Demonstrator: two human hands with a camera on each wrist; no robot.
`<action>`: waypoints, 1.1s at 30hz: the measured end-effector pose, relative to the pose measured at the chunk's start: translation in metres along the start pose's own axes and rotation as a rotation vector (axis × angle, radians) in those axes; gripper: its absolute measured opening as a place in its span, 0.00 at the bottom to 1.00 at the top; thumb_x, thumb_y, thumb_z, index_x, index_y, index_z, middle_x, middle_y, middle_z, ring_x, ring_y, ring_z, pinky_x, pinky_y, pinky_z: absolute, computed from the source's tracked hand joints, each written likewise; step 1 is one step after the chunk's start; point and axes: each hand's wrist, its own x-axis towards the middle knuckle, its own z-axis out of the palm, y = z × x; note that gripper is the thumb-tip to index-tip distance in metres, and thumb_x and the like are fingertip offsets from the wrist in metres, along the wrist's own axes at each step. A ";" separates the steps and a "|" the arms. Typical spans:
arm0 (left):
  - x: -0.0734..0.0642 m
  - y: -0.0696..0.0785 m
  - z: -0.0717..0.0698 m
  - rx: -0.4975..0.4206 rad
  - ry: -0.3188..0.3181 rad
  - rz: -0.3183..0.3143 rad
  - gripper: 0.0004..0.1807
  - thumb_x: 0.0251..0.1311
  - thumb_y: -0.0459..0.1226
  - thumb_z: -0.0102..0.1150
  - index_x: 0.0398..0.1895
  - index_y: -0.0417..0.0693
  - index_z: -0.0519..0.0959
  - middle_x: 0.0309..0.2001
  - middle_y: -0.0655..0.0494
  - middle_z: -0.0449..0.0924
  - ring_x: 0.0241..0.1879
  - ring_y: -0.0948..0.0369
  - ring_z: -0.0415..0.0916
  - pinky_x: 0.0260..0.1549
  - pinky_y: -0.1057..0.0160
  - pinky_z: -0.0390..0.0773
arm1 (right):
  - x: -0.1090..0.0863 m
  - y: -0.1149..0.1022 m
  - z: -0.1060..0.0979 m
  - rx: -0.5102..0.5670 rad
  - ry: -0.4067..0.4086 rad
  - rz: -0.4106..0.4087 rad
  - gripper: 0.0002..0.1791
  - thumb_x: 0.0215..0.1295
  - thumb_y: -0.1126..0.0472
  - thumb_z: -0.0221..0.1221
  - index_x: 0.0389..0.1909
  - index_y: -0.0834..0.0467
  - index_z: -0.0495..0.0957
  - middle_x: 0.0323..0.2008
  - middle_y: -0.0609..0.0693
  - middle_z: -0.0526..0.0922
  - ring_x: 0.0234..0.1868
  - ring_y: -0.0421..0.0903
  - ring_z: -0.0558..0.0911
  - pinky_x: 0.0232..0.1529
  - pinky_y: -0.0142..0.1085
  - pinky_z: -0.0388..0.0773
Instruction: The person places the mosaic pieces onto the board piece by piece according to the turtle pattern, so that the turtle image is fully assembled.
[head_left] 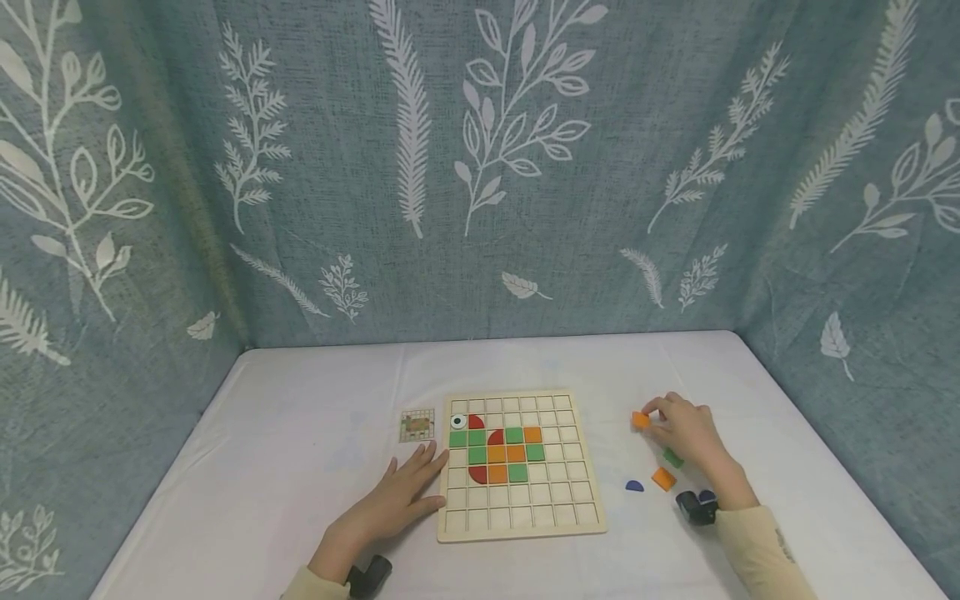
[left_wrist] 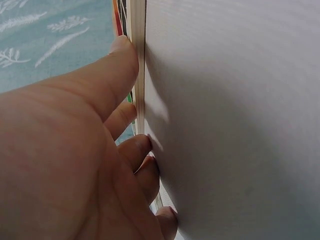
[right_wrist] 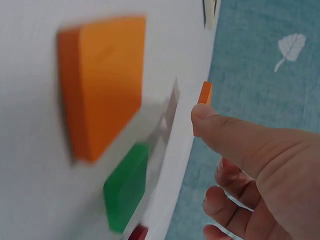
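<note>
Orange tile [head_left: 640,421] pinched in the right hand [head_left: 686,429]; left hand [head_left: 401,493], fingers spread, touches the board [head_left: 521,537]. Apparently picking; next probably calls for squaring it to a cell [head_left: 561,492].

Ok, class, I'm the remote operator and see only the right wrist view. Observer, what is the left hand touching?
Observer: The left hand is touching the left edge of the grid board.
Operator: Is anything else beside that edge?
Observer: Yes, a small picture card lies to the left of it.
Operator: And where is the eye piece?
Observer: The eye piece sits in the board's leftmost column.
</note>
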 end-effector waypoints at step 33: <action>-0.002 0.003 -0.004 -0.005 -0.013 0.010 0.37 0.61 0.53 0.52 0.69 0.45 0.59 0.71 0.42 0.51 0.71 0.44 0.42 0.65 0.35 0.37 | -0.004 -0.084 0.018 0.017 -0.011 -0.158 0.11 0.51 0.55 0.68 0.35 0.53 0.81 0.27 0.42 0.75 0.29 0.39 0.73 0.34 0.35 0.63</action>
